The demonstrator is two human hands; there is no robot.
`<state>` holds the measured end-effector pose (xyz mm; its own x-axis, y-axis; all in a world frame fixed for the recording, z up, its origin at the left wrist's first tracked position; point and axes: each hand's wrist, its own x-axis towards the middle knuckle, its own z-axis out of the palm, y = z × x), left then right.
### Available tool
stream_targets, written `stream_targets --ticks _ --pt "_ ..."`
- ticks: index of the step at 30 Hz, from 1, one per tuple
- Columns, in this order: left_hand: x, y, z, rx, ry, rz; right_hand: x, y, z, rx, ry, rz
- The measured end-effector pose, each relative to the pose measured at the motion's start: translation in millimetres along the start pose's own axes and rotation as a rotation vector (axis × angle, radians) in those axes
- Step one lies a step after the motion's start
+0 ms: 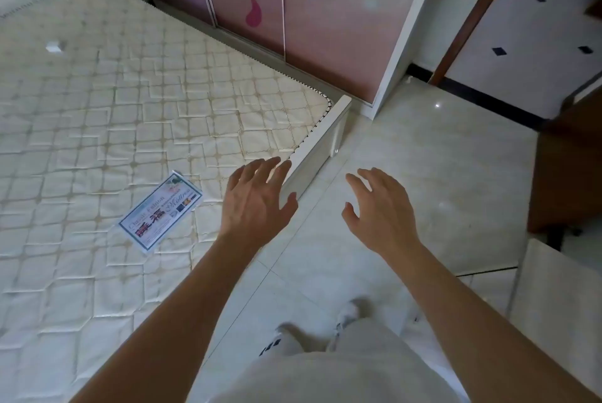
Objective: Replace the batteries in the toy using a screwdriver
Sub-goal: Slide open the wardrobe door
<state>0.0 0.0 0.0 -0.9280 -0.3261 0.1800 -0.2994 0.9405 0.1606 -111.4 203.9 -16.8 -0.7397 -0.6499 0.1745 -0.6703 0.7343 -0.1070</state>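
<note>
Beside quilted mattress (130, 102): left hand (252, 204), right hand (381, 213) splayed, empty.

You're holding both hands out ahead of you, backs up, fingers spread and relaxed, neither one gripping anything. Your left hand (257, 204) is hovering over the near edge of the mattress (130, 109), its fingertips close by the white bed frame (312, 155); whether they are touching it is not clear. Your right hand (381, 210) is hovering over the floor (439, 174), apart from the left. A small white thing (53, 46) is lying on the mattress at upper left, well apart from both hands and too blurred to identify.
</note>
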Motion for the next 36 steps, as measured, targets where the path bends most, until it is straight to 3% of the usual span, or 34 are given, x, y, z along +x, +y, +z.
stream_targets --ticks 10,26,36 --pt "60.9 9.6 28.7 0.014 0.010 -0.003 46.9 40.8 23.4 0.007 -0.005 0.012" --pt "249.6 98.4 59.6 0.027 0.007 -0.057 191.3 197.7 27.6 0.037 -0.029 -0.017" --pt "332.2 119.7 84.4 0.033 -0.027 -0.022 253.7 257.8 40.4 0.061 -0.029 0.040"
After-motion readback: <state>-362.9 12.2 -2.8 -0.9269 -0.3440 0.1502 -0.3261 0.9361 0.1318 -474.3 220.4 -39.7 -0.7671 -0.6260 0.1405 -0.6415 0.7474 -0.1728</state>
